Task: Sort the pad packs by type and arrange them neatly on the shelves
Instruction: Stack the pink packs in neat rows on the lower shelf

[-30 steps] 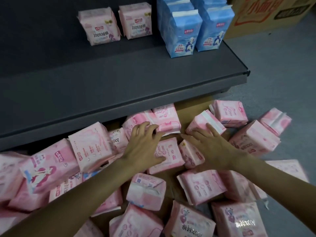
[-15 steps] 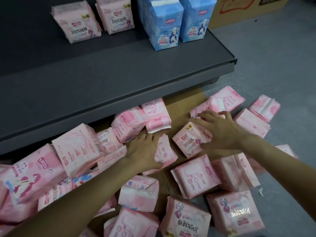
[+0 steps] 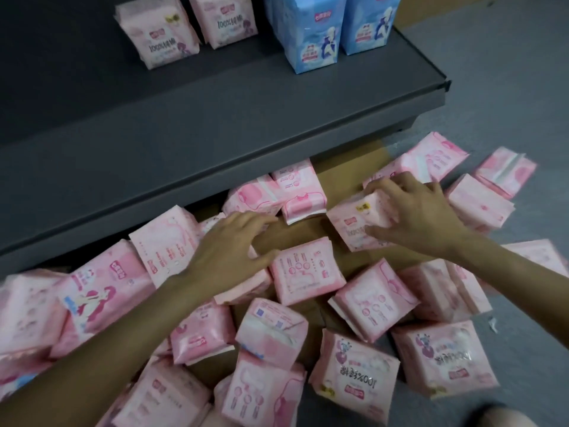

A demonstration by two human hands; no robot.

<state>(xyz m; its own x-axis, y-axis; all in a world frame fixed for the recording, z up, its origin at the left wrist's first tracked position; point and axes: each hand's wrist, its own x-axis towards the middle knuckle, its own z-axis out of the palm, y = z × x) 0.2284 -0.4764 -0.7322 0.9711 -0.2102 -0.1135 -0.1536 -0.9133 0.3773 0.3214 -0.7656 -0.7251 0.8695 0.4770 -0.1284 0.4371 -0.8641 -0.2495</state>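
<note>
We see the right hand (image 3: 418, 217) curled over a pink pad pack (image 3: 358, 226), fingers wrapped across its top edge and thumb pressed along its near side, so the pack sits right under the palm and juts out to the hand's left. Just beyond its fingertips lies another pink pack (image 3: 431, 158), and two more (image 3: 480, 204) rest just past the wrist on the far right.

The left hand (image 3: 228, 251) is spread, fingers loosely bent, palm down over the heap; we cannot tell whether it grips anything. Right at its fingertips, toward the right hand, lies a flat pink pack showing its printed back (image 3: 304, 269), and bare brown cardboard (image 3: 295, 232) shows between the two hands. Ahead of the left fingers, two pink packs (image 3: 277, 195) are tucked under the lip of the shelf. To the outer side of the left wrist a large pink pack with a cartoon figure (image 3: 101, 291) lies on the pile. Nearer us than both hands, more pink packs (image 3: 354, 368) are scattered across the cardboard and the grey floor (image 3: 508, 87).

Far above both hands, on the dark shelf (image 3: 215, 118), stand two pink packs (image 3: 160, 35) beside two blue packs (image 3: 311, 35).
</note>
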